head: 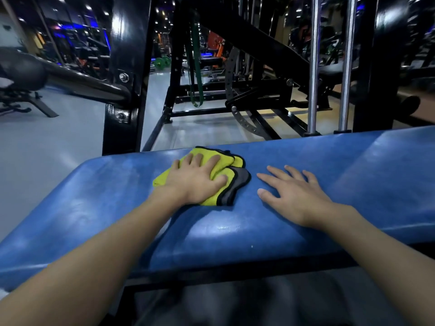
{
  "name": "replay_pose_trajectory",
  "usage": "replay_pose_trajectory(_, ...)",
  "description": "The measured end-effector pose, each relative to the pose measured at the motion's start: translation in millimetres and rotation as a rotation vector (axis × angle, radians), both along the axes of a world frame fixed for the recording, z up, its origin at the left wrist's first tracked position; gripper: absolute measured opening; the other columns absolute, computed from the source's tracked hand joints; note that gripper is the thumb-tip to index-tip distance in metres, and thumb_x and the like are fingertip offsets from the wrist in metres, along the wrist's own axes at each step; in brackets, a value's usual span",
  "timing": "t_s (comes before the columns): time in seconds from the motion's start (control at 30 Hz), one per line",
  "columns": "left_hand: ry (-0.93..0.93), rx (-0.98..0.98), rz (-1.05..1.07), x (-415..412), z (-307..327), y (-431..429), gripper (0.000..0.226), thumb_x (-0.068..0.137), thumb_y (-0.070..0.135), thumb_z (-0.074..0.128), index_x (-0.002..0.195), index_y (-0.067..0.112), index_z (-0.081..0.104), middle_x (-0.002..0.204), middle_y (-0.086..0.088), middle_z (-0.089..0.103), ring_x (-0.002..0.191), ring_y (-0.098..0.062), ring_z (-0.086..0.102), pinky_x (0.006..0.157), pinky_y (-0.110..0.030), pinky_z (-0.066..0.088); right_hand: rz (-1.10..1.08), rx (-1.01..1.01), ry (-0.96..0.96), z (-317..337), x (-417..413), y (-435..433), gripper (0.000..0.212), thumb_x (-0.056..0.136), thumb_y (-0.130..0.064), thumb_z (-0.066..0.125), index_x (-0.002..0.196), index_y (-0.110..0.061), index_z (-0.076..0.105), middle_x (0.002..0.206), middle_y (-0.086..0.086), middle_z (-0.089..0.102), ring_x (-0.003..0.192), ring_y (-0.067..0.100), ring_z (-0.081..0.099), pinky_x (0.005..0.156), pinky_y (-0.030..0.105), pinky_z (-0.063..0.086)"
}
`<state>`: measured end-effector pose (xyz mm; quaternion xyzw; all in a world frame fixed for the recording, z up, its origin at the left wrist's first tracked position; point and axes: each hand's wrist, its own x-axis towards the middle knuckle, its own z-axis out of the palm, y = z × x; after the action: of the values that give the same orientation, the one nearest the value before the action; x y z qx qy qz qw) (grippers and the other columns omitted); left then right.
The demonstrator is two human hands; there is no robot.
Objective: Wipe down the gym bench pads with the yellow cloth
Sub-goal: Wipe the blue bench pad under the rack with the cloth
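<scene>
Centre frame: left hand [195, 180] flat, pressing cloth [227, 161] on pad [94, 196]; right hand [294, 194] flat, bracing. Keep pressure even, overlap strokes

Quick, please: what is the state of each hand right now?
Left hand: open, fingers flat, pressing the yellow cloth on the blue bench pad.
Right hand: open, resting flat on the pad, holding nothing.
</scene>
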<state>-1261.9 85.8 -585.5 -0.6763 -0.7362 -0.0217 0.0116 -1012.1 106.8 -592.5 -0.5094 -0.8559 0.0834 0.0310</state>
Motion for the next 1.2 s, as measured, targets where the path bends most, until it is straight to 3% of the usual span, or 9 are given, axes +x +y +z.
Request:
replay_pose_trajectory(0.17, 0.024, 0.007, 0.006, 14, 1, -80, 0.091, 0.071, 0.078, -0.003, 0.155, 0.046, 0.009, 0.164, -0.003, 0.019, 0.152, -0.023, 0.008, 0.12, -0.052, 0.012, 0.003, 0.044, -0.011, 4, -2, -7, 0.057, 0.1, -0.058, 0.022, 0.154, -0.039, 0.025, 0.165, -0.007, 0.015, 0.152, 0.022, 0.007, 0.122, 0.049, 0.0)
replay_pose_trajectory(0.33, 0.05, 0.068, 0.033, 25, -3, -133, 0.087, 0.074, 0.076, -0.005, 0.155, 0.045, 0.001, 0.166, -0.003, 0.013, 0.153, -0.024, 0.003, 0.122, -0.052, 0.007, 0.07, 0.181, 0.087, 15, -8, -19, 0.048, 0.102, -0.049, 0.035, 0.144, -0.03, 0.046, 0.152, -0.009, 0.043, 0.144, 0.012, 0.029, 0.121, 0.048, 0.004)
replay_pose_trajectory(0.43, 0.055, 0.122, 0.017, 29, -2, -146, 0.083, 0.077, 0.078, -0.001, 0.154, 0.048, -0.006, 0.168, -0.006, 0.005, 0.154, -0.024, -0.003, 0.122, -0.053, 0.003, 0.069, 0.164, 0.169, 15, -14, -21, 0.05, 0.101, -0.049, 0.034, 0.149, -0.034, 0.037, 0.158, -0.01, 0.034, 0.149, 0.012, 0.019, 0.122, 0.046, 0.001)
replay_pose_trajectory(0.57, 0.057, 0.09, 0.0, 21, -4, -133, 0.086, 0.075, 0.081, 0.0, 0.154, 0.048, 0.003, 0.166, -0.002, 0.015, 0.154, -0.022, 0.003, 0.121, -0.052, 0.01, 0.084, 0.07, 0.046, 7, -19, -16, 0.056, 0.1, -0.057, 0.027, 0.153, -0.041, 0.024, 0.164, -0.013, 0.015, 0.152, 0.013, 0.001, 0.121, 0.051, -0.005)
replay_pose_trajectory(0.73, 0.033, 0.008, 0.0, 9, 0, -98, 0.088, 0.071, 0.084, 0.001, 0.153, 0.051, 0.007, 0.166, -0.001, 0.015, 0.154, -0.022, 0.004, 0.12, -0.053, 0.012, 0.101, 0.018, -0.006, 5, -22, -12, 0.056, 0.101, -0.058, 0.023, 0.155, -0.043, 0.019, 0.165, -0.014, 0.008, 0.152, 0.013, 0.001, 0.122, 0.048, 0.0)
replay_pose_trajectory(1.0, -0.004, 0.007, 0.002, -18, 1, -9, 0.069, 0.086, 0.08, 0.022, 0.149, 0.051, 0.018, 0.161, -0.004, 0.025, 0.151, -0.026, 0.014, 0.118, -0.057, 0.016, 0.086, 0.045, -0.015, -1, -23, -10, 0.057, 0.1, -0.059, 0.021, 0.154, -0.044, 0.018, 0.165, -0.016, 0.006, 0.152, 0.012, -0.001, 0.122, 0.044, -0.001)
replay_pose_trajectory(1.2, -0.023, -0.029, 0.069, -35, 7, 58, 0.072, 0.088, 0.078, 0.024, 0.152, 0.047, 0.017, 0.161, -0.009, 0.024, 0.149, -0.032, 0.017, 0.117, -0.059, 0.017, 0.088, 0.044, 0.008, -2, -22, -8, 0.056, 0.099, -0.059, 0.022, 0.153, -0.045, 0.021, 0.164, -0.019, 0.006, 0.152, 0.009, -0.002, 0.122, 0.042, -0.002)
